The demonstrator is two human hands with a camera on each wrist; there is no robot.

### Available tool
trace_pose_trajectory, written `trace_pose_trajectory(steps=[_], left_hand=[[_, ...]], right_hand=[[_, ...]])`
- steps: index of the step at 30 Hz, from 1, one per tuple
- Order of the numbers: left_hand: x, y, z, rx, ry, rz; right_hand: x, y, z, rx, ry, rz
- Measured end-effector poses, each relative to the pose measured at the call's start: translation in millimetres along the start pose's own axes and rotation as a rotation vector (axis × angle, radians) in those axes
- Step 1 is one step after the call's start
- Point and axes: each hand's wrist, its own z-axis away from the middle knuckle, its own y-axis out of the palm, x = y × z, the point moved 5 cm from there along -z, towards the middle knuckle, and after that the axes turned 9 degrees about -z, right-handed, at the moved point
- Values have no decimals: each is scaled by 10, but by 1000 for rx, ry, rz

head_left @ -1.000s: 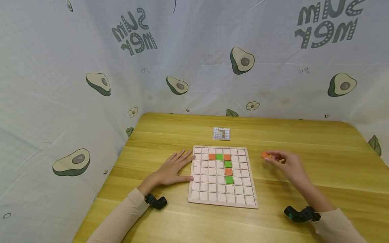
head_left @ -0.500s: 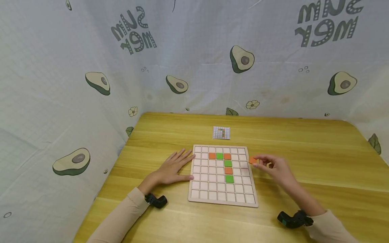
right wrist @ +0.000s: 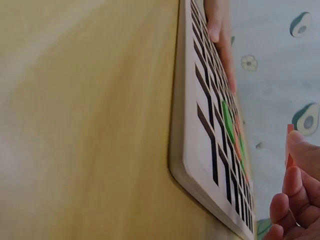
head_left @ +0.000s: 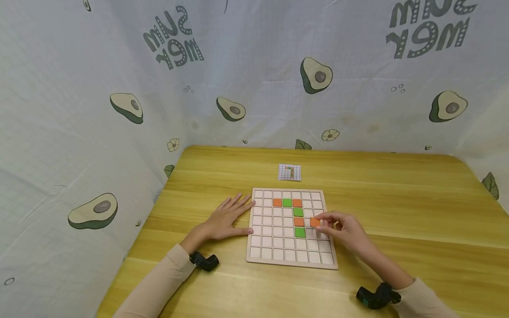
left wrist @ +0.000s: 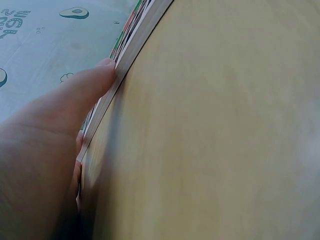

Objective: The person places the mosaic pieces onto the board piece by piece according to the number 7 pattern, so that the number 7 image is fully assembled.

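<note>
A pale wooden grid board [head_left: 278, 256] lies flat on the table, with several orange and green square tiles set in its cells. They form a short row near the top and a column running down from that row's right end. My right hand [head_left: 346, 229] pinches an orange tile [head_left: 315, 222] between thumb and fingers over the right part of the board; the right wrist view shows the tile [right wrist: 289, 145] edge-on, above the board. With fingers spread, my left hand [head_left: 224, 223] rests on the table, its thumb [left wrist: 102, 75] and a fingertip touching the board's left edge.
Behind the board lies a small printed card [head_left: 289, 172] showing a grid with a coloured pattern. The wooden table [head_left: 222, 172] extends around the board. A white curtain [head_left: 262, 88] with avocado prints hangs behind and to the left.
My right hand has carried the orange tile leftward and toward me, from beside the board to above its right-hand cells. My left hand has stayed in place at the left edge.
</note>
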Motion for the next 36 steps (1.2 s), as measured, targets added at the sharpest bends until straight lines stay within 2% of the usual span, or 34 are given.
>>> trace_pose_trajectory(steps=[10, 14, 24, 36], left_hand=[[-1, -9, -16, -3, 8, -10], [-2, -9, -19, -6, 10, -8], [-14, -13, -2, -1, 13, -4], [1, 6, 4, -6, 12, 4]], right_hand=[[4, 213, 64, 107, -63, -109], [8, 280, 84, 151, -61, -127], [-37, 393, 98, 214, -57, -72], [-39, 425, 110, 210, -91, 7]])
